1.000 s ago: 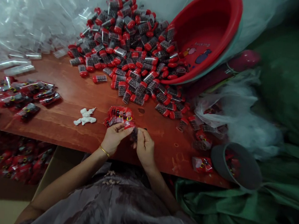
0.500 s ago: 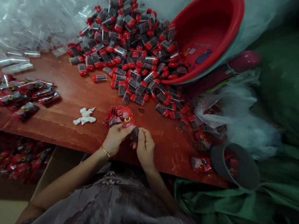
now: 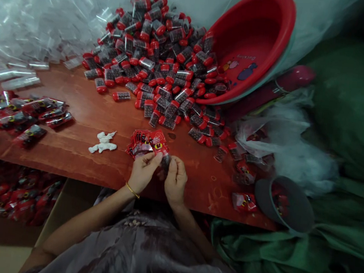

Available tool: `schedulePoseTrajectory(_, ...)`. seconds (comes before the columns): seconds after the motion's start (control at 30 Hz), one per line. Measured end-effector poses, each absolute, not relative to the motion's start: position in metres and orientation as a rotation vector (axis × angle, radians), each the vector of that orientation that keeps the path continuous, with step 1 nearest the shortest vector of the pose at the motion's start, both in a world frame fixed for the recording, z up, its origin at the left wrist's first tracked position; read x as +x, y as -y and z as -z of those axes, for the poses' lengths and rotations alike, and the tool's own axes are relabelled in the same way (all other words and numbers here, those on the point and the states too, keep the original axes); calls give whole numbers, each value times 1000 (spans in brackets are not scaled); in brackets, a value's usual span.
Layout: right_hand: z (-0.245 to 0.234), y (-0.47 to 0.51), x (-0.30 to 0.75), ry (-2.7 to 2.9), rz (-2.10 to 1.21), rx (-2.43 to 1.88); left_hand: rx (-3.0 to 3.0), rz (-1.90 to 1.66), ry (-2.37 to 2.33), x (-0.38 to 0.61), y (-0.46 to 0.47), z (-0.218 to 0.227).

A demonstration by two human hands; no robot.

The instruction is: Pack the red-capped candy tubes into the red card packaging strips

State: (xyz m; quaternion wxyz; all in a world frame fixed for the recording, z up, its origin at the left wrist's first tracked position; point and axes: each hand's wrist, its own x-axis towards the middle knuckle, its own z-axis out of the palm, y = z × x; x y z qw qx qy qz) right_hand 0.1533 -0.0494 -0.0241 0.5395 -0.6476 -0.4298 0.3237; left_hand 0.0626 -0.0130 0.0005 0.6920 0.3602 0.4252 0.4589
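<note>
And here the left hand [image 3: 143,170] pinches the red packet [image 3: 161,141], the right hand [image 3: 176,179] nipping its dark end, apparently to steady it over the bench [image 3: 83,118], while the stack [image 3: 138,141] lies fanned just beside, seemingly for easy reach.

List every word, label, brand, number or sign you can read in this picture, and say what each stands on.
"Duckling": on the inside of the red basin, small and a little soft.
Print on the red packet in the left hand: too small and blurred to read.
Print on the packets at the table's left: too blurred to read.
No number is legible.
</note>
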Motion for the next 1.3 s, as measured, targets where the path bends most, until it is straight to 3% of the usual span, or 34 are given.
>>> schedulePoseTrajectory(0.2,25,46,151,976,-718,-1552,890,-967,-1010,60,11,5)
schedulePoseTrajectory(0.37,23,45,148,998,-862,-1455,684,-1020,-881,60,1,7)
schedulePoseTrajectory(0.57,24,41,149,1150,-487,-1602,719,-1039,-974,62,1,12)
schedulePoseTrajectory(0.77,26,41,156,1169,-782,-1538,671,-1053,-949,61,-5,2)
schedulePoseTrajectory(1.1,20,42,149,1006,-719,-1533,743,-910,-921,73,2,-3)
schedulePoseTrajectory(1.3,23,39,152,970,-772,-1483,708,-1057,-928,68,1,-5)
